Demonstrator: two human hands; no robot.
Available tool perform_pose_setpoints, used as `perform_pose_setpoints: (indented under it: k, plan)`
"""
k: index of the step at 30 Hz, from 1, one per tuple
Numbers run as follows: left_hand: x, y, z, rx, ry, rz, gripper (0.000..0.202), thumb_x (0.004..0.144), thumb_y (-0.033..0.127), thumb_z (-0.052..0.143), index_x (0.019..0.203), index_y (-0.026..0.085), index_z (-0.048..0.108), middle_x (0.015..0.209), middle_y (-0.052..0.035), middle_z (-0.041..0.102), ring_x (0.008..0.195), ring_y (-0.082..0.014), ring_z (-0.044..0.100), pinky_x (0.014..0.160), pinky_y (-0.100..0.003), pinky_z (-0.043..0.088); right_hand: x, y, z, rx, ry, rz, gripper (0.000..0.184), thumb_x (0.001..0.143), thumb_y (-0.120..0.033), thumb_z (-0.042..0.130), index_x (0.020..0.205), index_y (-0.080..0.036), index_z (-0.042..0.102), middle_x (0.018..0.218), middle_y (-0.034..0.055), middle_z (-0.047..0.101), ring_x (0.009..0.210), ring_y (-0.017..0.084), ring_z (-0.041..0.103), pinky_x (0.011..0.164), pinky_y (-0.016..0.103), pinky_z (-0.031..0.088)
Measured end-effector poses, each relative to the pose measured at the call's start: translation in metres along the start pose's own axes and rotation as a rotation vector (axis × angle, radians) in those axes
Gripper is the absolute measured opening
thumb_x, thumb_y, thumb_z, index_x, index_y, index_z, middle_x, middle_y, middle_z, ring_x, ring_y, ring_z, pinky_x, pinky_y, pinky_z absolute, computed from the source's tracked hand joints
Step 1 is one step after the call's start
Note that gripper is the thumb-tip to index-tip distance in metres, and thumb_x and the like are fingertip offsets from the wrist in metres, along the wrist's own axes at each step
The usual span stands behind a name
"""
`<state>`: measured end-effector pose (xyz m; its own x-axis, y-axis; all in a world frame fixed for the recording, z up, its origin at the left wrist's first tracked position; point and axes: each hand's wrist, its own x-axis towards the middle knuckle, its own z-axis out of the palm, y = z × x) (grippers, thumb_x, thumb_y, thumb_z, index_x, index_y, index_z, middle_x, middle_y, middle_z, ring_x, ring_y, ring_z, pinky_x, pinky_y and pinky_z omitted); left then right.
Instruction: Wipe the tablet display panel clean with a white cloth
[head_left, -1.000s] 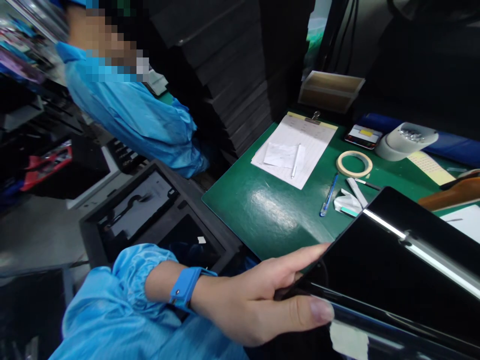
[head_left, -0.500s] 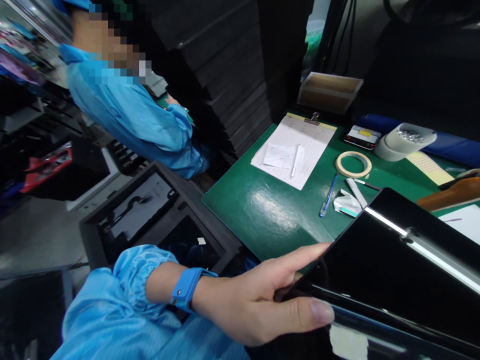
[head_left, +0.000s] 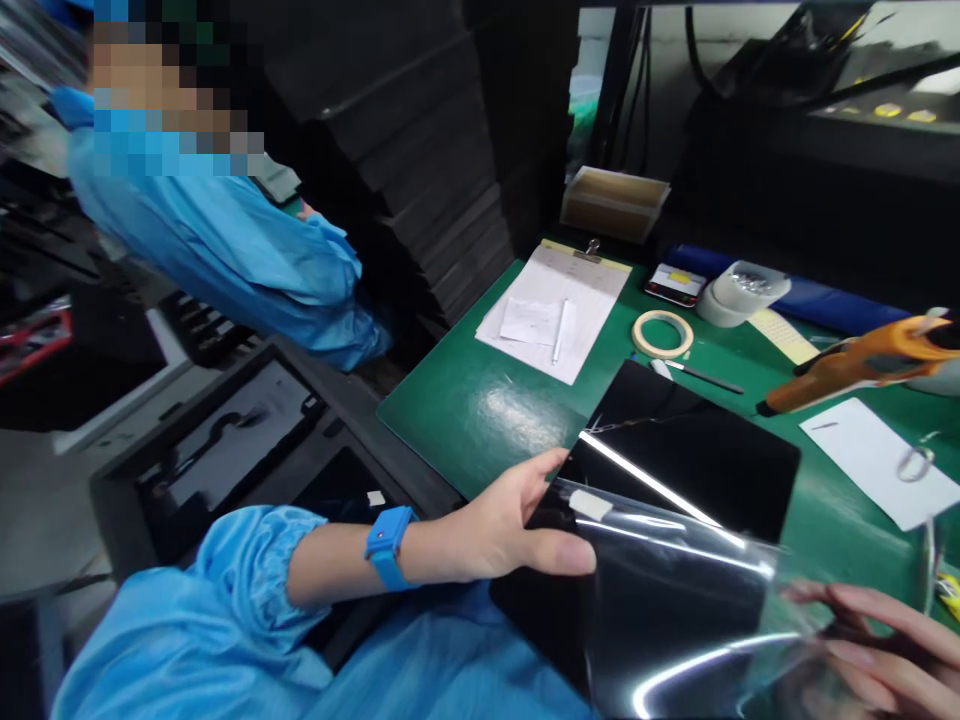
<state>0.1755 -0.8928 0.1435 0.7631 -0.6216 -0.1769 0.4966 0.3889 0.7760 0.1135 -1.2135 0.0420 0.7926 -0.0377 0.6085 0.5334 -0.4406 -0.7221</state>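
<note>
Head view, down over bench

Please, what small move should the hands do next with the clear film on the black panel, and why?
Probably keep peeling: the right hand draws the film further off while the left hand steadies the panel. The film is lifted at the near side, yet it seems attached near the left thumb.

Green bench mat carries the items. Beyond left hand: clipboard with papers and a white pen. Further right: tape roll, phone, white dish. Above right hand: orange tool, white sheet. Black panel lies flat between the hands.
</note>
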Motion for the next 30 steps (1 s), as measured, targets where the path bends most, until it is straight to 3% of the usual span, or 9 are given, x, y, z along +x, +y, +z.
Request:
perform_pose_setpoints:
  k: [5, 10, 14, 19, 22, 23, 26, 28, 30]
  plan:
    - [0.000, -0.001, 0.002, -0.079, 0.137, -0.012, 0.051, 0.083, 0.036, 0.100, 0.126, 0.019, 0.078, 0.116, -0.0098, 0.089, 0.104, -0.0224, 0.086, 0.096, -0.028, 0.064, 0.009, -0.026, 0.003, -0.142, -0.006, -0.032, 0.032, 0.094, -0.050, 0.090, 0.097, -0.024, 0.072, 0.109, 0.0119, 0.074, 0.091, 0.028, 0.072, 0.067, 0.041, 0.060]
    - [-0.005, 0.001, 0.006, -0.105, 0.235, -0.077, 0.035, 0.091, 0.032, 0.093, 0.125, 0.024, 0.087, 0.113, -0.0069, 0.091, 0.098, -0.0201, 0.086, 0.096, -0.027, 0.065, 0.025, -0.038, 0.004, -0.259, 0.047, -0.203, 0.017, 0.108, -0.033, 0.074, 0.096, -0.022, 0.071, 0.102, 0.0097, 0.075, 0.081, 0.022, 0.072, 0.063, 0.035, 0.059]
    - [-0.004, 0.002, 0.008, -0.016, 0.277, -0.101, 0.038, 0.090, 0.041, 0.095, 0.124, 0.026, 0.088, 0.116, -0.0063, 0.090, 0.104, -0.0192, 0.084, 0.097, -0.024, 0.062, 0.036, -0.039, -0.002, -0.286, -0.012, -0.314, 0.020, 0.112, -0.022, 0.067, 0.092, -0.019, 0.068, 0.093, 0.0077, 0.074, 0.075, 0.017, 0.072, 0.059, 0.030, 0.058]
    - [0.001, -0.003, 0.005, 0.104, 0.199, -0.055, 0.048, 0.088, 0.055, 0.094, 0.125, 0.026, 0.087, 0.123, -0.0059, 0.089, 0.118, -0.0224, 0.080, 0.117, -0.034, 0.056, 0.061, -0.035, -0.018, -0.206, 0.004, -0.246, 0.035, 0.117, -0.048, 0.060, 0.098, -0.020, 0.070, 0.085, 0.0072, 0.074, 0.074, 0.020, 0.075, 0.060, 0.031, 0.060]
    - [0.006, -0.011, -0.001, 0.198, 0.138, -0.028, 0.064, 0.089, 0.066, 0.089, 0.133, 0.021, 0.082, 0.124, -0.0096, 0.087, 0.120, -0.0250, 0.078, 0.117, -0.038, 0.055, 0.103, -0.027, -0.016, -0.285, 0.044, -0.185, 0.016, 0.114, -0.029, 0.064, 0.101, -0.023, 0.071, 0.087, 0.0040, 0.076, 0.077, 0.017, 0.074, 0.066, 0.027, 0.058]
    - [0.008, -0.014, -0.004, 0.224, 0.135, -0.029, 0.069, 0.088, 0.070, 0.088, 0.134, 0.019, 0.081, 0.123, -0.0107, 0.086, 0.120, -0.0254, 0.077, 0.114, -0.038, 0.056, 0.122, -0.022, -0.011, -0.312, 0.002, -0.208, 0.011, 0.111, -0.025, 0.067, 0.101, -0.024, 0.072, 0.088, 0.0027, 0.076, 0.076, 0.016, 0.074, 0.067, 0.026, 0.057]
    - [0.016, -0.023, -0.013, 0.283, 0.150, -0.006, 0.076, 0.083, 0.077, 0.088, 0.128, 0.017, 0.080, 0.119, -0.0119, 0.083, 0.116, -0.0247, 0.072, 0.107, -0.035, 0.055, 0.189, -0.006, 0.026, -0.232, -0.336, -0.291, 0.016, 0.113, -0.035, 0.064, 0.105, -0.024, 0.072, 0.090, 0.0020, 0.077, 0.071, 0.016, 0.071, 0.064, 0.027, 0.054]
    - [0.021, -0.028, -0.019, 0.307, 0.143, 0.018, 0.074, 0.081, 0.076, 0.090, 0.123, 0.016, 0.081, 0.111, -0.0102, 0.081, 0.106, -0.0231, 0.071, 0.103, -0.036, 0.054, 0.232, 0.007, 0.063, -0.274, -0.647, -0.194, 0.026, 0.114, -0.040, 0.056, 0.108, -0.022, 0.074, 0.102, 0.0065, 0.080, 0.080, 0.019, 0.072, 0.072, 0.031, 0.056]
    - [0.025, -0.031, -0.023, 0.323, 0.118, 0.031, 0.067, 0.083, 0.069, 0.092, 0.122, 0.016, 0.081, 0.101, -0.0081, 0.080, 0.095, -0.0215, 0.070, 0.100, -0.037, 0.054, 0.269, 0.017, 0.099, -0.489, -0.843, -0.108, 0.025, 0.112, -0.033, 0.054, 0.118, -0.020, 0.074, 0.118, 0.0114, 0.081, 0.101, 0.026, 0.075, 0.087, 0.036, 0.056]
